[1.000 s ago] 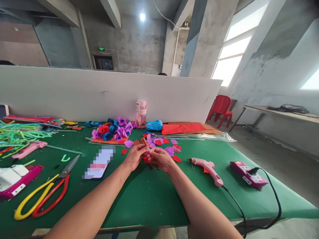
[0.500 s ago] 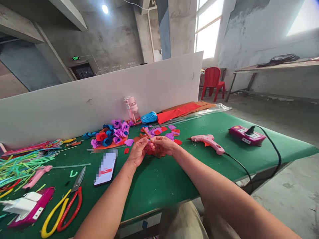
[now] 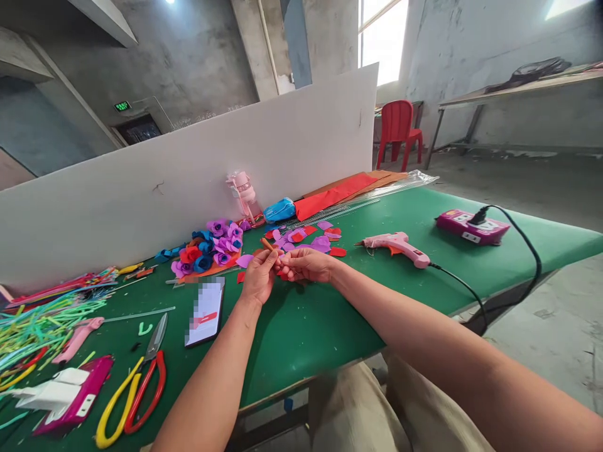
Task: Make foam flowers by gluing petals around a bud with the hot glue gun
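Note:
Over the green table (image 3: 301, 326), my left hand (image 3: 260, 272) is closed on a small brown rolled piece (image 3: 267, 244) that sticks up from its fingers. My right hand (image 3: 304, 264) meets it from the right, fingertips pinched together; what they grip is too small to make out. Red and purple petals (image 3: 321, 243) lie scattered just behind the hands. To their left is a pile of purple, blue and red paper flowers (image 3: 207, 248). A phone (image 3: 205, 312) lies left of my left wrist, and a pink glue gun (image 3: 398, 246) rests right of my right hand.
Scissors (image 3: 153, 351), a power strip (image 3: 78, 395) and a heap of coloured strips (image 3: 38, 326) lie at the left. Another power strip (image 3: 471, 226) with a black cable is at the right. A pink bottle (image 3: 244, 196) stands by the white partition (image 3: 301, 138).
The view has tilted down and shifted slightly. My hands remain together, and the brown piece now leans to the left above my left fingers.

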Demonstrator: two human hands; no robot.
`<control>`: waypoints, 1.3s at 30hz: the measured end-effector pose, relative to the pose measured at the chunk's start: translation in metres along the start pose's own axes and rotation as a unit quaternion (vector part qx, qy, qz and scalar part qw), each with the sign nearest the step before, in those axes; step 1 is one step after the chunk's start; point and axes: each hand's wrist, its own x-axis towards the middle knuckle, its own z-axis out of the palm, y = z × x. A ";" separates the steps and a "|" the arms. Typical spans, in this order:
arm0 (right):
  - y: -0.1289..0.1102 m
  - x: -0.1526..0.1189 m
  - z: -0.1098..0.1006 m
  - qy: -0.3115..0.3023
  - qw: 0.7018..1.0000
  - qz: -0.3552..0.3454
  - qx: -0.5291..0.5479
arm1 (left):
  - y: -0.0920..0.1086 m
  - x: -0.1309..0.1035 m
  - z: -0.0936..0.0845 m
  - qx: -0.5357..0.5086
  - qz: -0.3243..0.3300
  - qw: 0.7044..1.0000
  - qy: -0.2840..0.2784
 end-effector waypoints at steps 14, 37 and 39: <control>0.002 0.000 0.004 -0.013 1.000 0.001 0.005 | 0.003 -0.003 0.002 -0.027 0.012 0.999 -0.022; -0.003 -0.002 0.005 -0.012 0.999 0.024 0.026 | -0.009 0.005 -0.004 -0.055 0.011 0.998 0.021; -0.002 -0.002 0.004 -0.013 0.999 0.026 0.025 | -0.008 0.004 -0.002 -0.058 0.015 0.998 0.011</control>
